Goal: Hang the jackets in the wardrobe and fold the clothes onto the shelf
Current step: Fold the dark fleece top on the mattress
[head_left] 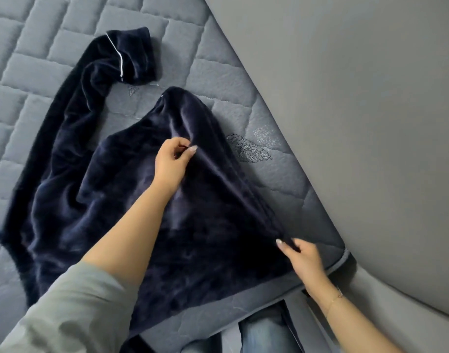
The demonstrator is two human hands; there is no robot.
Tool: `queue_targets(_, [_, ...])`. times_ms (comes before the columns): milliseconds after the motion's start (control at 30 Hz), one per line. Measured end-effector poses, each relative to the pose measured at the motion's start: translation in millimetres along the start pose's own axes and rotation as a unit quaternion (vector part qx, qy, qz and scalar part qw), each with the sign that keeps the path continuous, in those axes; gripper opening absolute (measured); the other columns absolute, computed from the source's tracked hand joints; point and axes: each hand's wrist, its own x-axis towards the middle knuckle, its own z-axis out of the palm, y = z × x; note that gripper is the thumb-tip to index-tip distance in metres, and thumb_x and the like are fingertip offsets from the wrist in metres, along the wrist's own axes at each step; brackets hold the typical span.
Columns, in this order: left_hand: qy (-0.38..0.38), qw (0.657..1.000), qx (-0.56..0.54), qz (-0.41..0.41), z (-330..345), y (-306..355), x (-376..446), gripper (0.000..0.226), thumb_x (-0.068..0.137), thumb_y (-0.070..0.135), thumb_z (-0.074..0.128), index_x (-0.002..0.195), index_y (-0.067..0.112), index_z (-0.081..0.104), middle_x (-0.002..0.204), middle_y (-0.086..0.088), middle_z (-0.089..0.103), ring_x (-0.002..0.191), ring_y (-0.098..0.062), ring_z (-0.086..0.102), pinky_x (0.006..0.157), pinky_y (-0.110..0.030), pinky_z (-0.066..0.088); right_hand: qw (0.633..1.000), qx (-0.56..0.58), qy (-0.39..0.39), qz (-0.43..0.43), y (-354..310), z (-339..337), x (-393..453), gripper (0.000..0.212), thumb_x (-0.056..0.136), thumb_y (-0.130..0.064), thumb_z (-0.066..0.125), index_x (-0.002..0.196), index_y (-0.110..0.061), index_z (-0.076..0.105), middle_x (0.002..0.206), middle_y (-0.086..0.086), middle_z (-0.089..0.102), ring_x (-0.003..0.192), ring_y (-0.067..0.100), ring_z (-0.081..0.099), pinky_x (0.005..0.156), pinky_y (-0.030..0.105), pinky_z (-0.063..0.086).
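A dark navy velvet garment with thin white piping lies spread on a grey quilted mattress. One long part runs up to the far left and ends in a cuff. My left hand pinches a raised fold of the fabric near the middle. My right hand grips the garment's edge near the mattress corner. The cloth is stretched in a ridge between both hands.
A plain grey wall or panel runs along the mattress's right side. The mattress corner is just beyond my right hand. My jeans-clad leg shows below the mattress's front edge.
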Motion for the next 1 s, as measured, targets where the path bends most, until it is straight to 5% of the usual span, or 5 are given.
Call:
queue_targets(133, [-0.081,0.991,-0.002,-0.110,-9,-27,-22,0.030,0.093,0.017,0.066,0.123,0.020,0.062,0.133,0.004,0.051,0.119,-0.005,0.045,0.101,-0.022,0.038,0.976,-0.187,0.074,-0.087,-4,13,-15,0.039,0.088,-0.004,0.069,0.126,-0.011,0.061,0.124,0.004,0.059,0.118,0.022,0.056,0.097,0.029,0.045])
queue_targets(300, [-0.066,0.985,-0.077,-0.141,-56,-54,-66,0.028,0.096,0.019,0.062,0.121,0.030,0.063,0.123,0.003,0.061,0.119,-0.008,0.054,0.098,-0.025,0.042,0.906,-0.315,0.060,-0.278,-20,58,-51,0.045,0.090,-0.005,0.065,0.134,-0.014,0.057,0.136,-0.002,0.053,0.129,0.012,0.044,0.110,0.021,0.033])
queue_targets(433, [-0.080,0.981,-0.100,-0.144,-123,-96,-119,0.027,0.097,0.019,0.060,0.122,0.029,0.064,0.117,0.006,0.064,0.111,-0.003,0.057,0.095,-0.022,0.043,0.922,-0.269,-0.013,-0.278,-18,132,-96,0.037,0.096,-0.011,0.059,0.131,-0.022,0.059,0.129,-0.016,0.051,0.125,0.000,0.042,0.097,-0.003,0.025])
queue_targets(833, [0.008,0.982,-0.083,-0.171,-321,-231,-208,0.022,0.096,0.004,0.058,0.110,0.018,0.064,0.113,-0.002,0.065,0.104,-0.014,0.058,0.098,-0.031,0.046,0.924,-0.220,-0.171,-0.261,34,363,-214,0.030,0.097,-0.021,0.055,0.124,-0.033,0.060,0.123,-0.027,0.052,0.117,-0.009,0.044,0.093,0.006,0.033])
queue_targets(1000, [0.064,0.982,-0.089,-0.154,-345,-243,-185,0.025,0.094,0.001,0.059,0.117,0.010,0.063,0.104,0.001,0.064,0.084,-0.002,0.057,0.079,-0.010,0.048,0.928,-0.216,-0.177,-0.245,31,388,-198,0.029,0.098,-0.017,0.055,0.123,-0.028,0.061,0.121,-0.022,0.054,0.116,-0.003,0.047,0.097,0.013,0.036])
